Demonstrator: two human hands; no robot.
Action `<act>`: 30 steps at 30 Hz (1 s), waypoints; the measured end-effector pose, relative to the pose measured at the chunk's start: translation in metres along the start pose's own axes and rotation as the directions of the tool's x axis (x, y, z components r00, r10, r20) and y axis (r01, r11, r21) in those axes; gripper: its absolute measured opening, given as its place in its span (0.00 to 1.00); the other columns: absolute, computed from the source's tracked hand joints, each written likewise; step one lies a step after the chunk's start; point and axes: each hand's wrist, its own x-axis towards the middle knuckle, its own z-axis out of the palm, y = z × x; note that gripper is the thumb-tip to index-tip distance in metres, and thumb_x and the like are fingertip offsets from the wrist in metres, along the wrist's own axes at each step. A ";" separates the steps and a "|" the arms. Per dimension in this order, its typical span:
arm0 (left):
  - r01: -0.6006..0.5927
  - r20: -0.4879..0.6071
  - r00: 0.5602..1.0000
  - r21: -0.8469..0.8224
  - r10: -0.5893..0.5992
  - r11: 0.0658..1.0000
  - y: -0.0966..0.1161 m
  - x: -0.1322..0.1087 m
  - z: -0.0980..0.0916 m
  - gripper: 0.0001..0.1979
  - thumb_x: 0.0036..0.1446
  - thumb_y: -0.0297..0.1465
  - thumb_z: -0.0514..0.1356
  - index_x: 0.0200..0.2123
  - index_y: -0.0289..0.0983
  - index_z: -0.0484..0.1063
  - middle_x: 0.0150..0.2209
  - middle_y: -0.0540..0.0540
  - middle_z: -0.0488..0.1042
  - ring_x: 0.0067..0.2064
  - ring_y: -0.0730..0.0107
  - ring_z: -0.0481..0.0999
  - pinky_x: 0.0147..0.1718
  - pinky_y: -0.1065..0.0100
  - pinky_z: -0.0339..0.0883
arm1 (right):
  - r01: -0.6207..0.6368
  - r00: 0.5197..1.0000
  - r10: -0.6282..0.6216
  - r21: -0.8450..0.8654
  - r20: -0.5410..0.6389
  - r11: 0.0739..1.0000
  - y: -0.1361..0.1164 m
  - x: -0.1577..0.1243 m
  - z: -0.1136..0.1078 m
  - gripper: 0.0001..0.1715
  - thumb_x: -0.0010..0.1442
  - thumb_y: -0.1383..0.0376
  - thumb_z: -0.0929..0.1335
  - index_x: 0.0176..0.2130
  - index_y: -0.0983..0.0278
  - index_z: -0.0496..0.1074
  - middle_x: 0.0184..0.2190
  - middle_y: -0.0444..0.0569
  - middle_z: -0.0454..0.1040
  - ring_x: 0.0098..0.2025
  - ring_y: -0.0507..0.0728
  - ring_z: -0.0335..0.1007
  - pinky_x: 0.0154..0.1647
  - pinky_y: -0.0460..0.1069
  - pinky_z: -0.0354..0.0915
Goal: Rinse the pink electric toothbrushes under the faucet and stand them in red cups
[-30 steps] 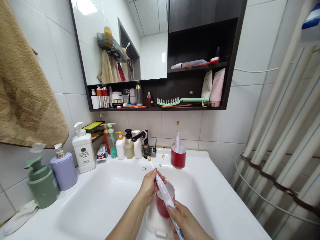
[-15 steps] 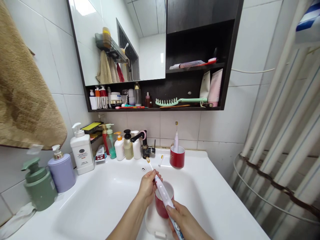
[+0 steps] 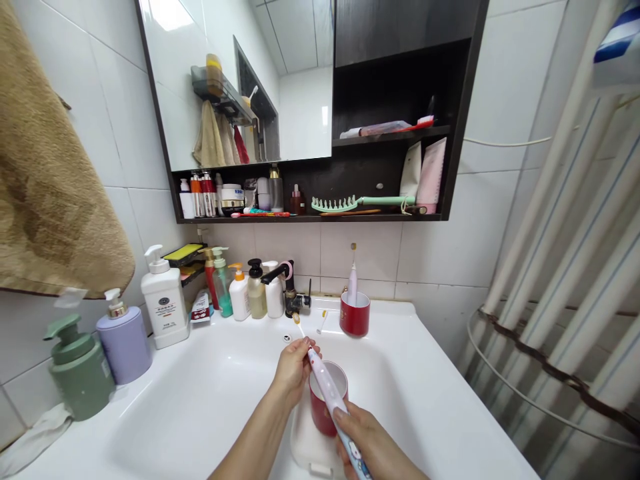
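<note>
An electric toothbrush (image 3: 326, 383) with a pale pink handle slants across the sink between my hands. My left hand (image 3: 294, 368) pinches it near the neck, where the white brush head (image 3: 297, 323) with yellowish bristles sticks out beyond the fingers. Lower down, my right hand (image 3: 365, 433) wraps round the handle. Behind the toothbrush and partly hidden by it stands a red cup (image 3: 320, 412) on a white tray-like piece (image 3: 306, 448) in the basin. Another brush head (image 3: 323, 322) lies on the sink ledge by the faucet.
A second red cup (image 3: 355, 316) holding another electric toothbrush (image 3: 353, 283) stands on the back ledge, right of the black faucet (image 3: 290, 288). Pump bottles, among them a purple one (image 3: 125, 347) and a green one (image 3: 80, 377), line the left side. A dark cabinet (image 3: 390, 217) hangs above.
Almost nothing differs; both hands keep their hold, and the toothbrush has shifted only very slightly.
</note>
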 end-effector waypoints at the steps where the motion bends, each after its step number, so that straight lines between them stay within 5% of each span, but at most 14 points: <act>1: 0.007 0.003 1.000 0.000 -0.007 1.000 0.001 -0.001 0.000 0.05 0.41 0.29 0.56 0.20 0.32 0.63 0.17 0.50 0.67 0.20 0.79 0.66 0.23 0.76 0.60 | -0.002 1.000 0.002 0.000 0.000 1.000 0.000 0.000 0.000 0.19 0.47 0.50 0.55 0.28 0.64 0.53 0.11 0.35 0.56 0.07 0.42 0.47 0.08 0.40 0.41; 6: -0.015 -0.017 1.000 0.008 0.015 1.000 0.001 -0.002 0.004 0.04 0.42 0.28 0.56 0.21 0.32 0.64 0.18 0.49 0.68 0.21 0.78 0.67 0.25 0.75 0.61 | 0.079 0.991 -0.095 -0.159 -0.096 0.984 0.002 0.002 -0.002 0.22 0.44 0.51 0.59 0.33 0.65 0.55 0.09 0.33 0.52 0.08 0.44 0.45 0.09 0.41 0.44; 11: -0.012 -0.025 1.000 -0.008 0.012 1.000 0.000 -0.003 0.004 0.04 0.42 0.28 0.55 0.20 0.33 0.64 0.17 0.49 0.67 0.20 0.78 0.67 0.25 0.75 0.61 | 0.003 1.000 -0.004 -0.050 -0.012 0.999 0.004 0.004 -0.003 0.23 0.44 0.48 0.56 0.31 0.64 0.54 0.11 0.35 0.56 0.08 0.44 0.47 0.08 0.41 0.44; 16: -0.015 -0.031 0.999 0.001 0.015 1.000 -0.002 -0.005 0.007 0.03 0.42 0.27 0.55 0.23 0.32 0.65 0.18 0.49 0.68 0.21 0.78 0.67 0.25 0.75 0.61 | 0.058 0.997 -0.063 -0.095 -0.054 0.994 0.002 0.004 -0.003 0.22 0.43 0.49 0.58 0.29 0.65 0.54 0.11 0.34 0.55 0.08 0.43 0.47 0.08 0.40 0.45; 22: 0.039 0.009 0.999 -0.001 -0.039 0.999 0.000 -0.007 0.009 0.03 0.43 0.26 0.54 0.20 0.32 0.64 0.18 0.49 0.68 0.21 0.78 0.68 0.27 0.74 0.62 | -0.059 0.998 0.058 0.063 0.014 0.996 0.000 0.002 -0.004 0.20 0.47 0.49 0.55 0.30 0.64 0.53 0.12 0.36 0.57 0.07 0.42 0.48 0.08 0.40 0.44; 26: 0.047 -0.019 0.999 -0.002 -0.047 0.999 -0.003 -0.007 0.010 0.03 0.43 0.27 0.54 0.23 0.32 0.65 0.18 0.48 0.68 0.22 0.78 0.68 0.26 0.74 0.62 | -0.009 0.999 0.009 -0.017 -0.039 1.000 0.001 0.002 -0.003 0.19 0.47 0.51 0.57 0.30 0.64 0.54 0.11 0.35 0.56 0.07 0.43 0.48 0.08 0.40 0.45; 30: 0.036 0.072 0.997 0.071 -0.041 0.997 -0.008 -0.010 0.011 0.07 0.42 0.30 0.56 0.25 0.32 0.65 0.22 0.48 0.68 0.22 0.78 0.67 0.23 0.75 0.61 | 0.092 0.984 -0.090 0.004 -0.156 0.996 -0.004 0.000 -0.006 0.18 0.48 0.52 0.56 0.29 0.64 0.55 0.12 0.36 0.56 0.10 0.44 0.50 0.11 0.41 0.47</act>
